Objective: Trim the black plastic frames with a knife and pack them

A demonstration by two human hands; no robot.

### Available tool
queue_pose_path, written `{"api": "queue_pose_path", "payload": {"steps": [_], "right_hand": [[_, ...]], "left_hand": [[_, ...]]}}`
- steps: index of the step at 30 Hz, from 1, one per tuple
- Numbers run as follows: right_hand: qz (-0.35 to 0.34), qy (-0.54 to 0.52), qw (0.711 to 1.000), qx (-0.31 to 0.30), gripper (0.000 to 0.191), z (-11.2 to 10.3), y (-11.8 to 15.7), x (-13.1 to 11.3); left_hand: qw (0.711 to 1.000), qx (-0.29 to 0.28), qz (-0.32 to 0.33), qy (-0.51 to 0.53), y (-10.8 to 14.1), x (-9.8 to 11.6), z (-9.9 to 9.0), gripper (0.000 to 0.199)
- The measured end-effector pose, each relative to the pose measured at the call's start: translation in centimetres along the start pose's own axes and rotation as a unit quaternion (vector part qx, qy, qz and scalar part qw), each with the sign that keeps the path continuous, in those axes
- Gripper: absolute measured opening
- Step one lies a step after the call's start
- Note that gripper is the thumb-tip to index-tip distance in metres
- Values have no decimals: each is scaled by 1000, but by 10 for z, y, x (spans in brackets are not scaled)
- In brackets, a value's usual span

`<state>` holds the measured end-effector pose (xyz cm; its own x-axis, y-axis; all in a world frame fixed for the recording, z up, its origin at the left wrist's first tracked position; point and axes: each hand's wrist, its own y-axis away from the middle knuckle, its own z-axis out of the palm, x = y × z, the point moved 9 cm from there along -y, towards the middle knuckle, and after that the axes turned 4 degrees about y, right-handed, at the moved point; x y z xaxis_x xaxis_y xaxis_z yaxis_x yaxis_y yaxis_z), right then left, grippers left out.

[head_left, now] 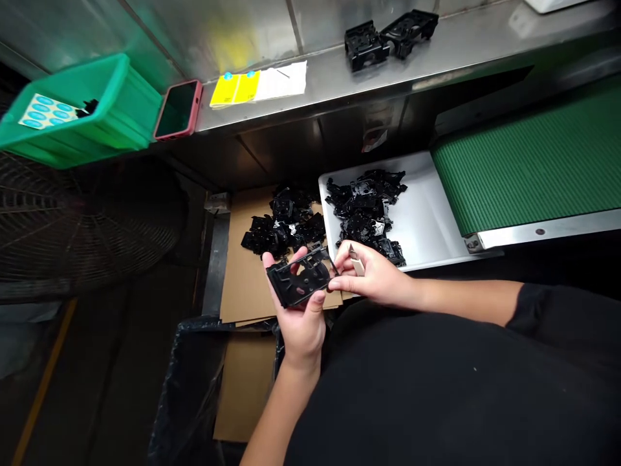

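The left hand (297, 323) cradles a flat, black, moulded plastic frame (301, 278) in a firm, open-palmed hold, its fingers curled behind the piece and its thumb across the lower edge. The right hand (376, 275) holds a small cream-handled blade (357, 261) in a narrow pinch, its steel tip pointing up, while the fingers of that hand (339, 283) touch the frame's right edge. Just beyond lies a heap of similar black plastic parts (284, 226) on flattened brown cardboard (242, 285), beside a second heap (363, 213) in a white shallow tray (427, 213) at the end of a green ribbed conveyor belt (528, 155). Above, a stainless steel shelf (330, 84) carries two more black parts (391, 39), yellow and white papers (257, 87), a phone in a pink case (178, 110) and a green plastic bin (129, 107) holding a sheet of blue round stickers (48, 110). A black wire-guarded fan (82, 220) stands to the left, and a black plastic bin liner (194, 382) sits below the hands
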<state>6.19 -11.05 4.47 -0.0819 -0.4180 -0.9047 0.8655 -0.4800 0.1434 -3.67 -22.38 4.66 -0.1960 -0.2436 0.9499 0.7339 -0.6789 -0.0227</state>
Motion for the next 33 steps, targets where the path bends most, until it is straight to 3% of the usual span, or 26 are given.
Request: {"api": "queue_pose_path", "payload": {"steps": [4, 7, 11, 18, 33], "right_hand": [[-109, 178, 977, -28, 46, -11, 10, -41], [-201, 334, 921, -22, 51, -11, 24, -73], [-235, 473, 849, -11, 36, 2, 38, -90], [-335, 529, 779, -12, 27, 17, 49, -92], [-367, 571, 732, -60, 30, 22, 57, -89]], "left_hand": [[999, -23, 31, 11, 1, 15, 4, 107], [998, -44, 37, 1, 5, 21, 10, 103], [997, -60, 49, -24, 12, 25, 19, 98], [990, -78, 69, -97, 18, 28, 28, 106], [994, -64, 25, -89, 28, 31, 33, 105]]}}
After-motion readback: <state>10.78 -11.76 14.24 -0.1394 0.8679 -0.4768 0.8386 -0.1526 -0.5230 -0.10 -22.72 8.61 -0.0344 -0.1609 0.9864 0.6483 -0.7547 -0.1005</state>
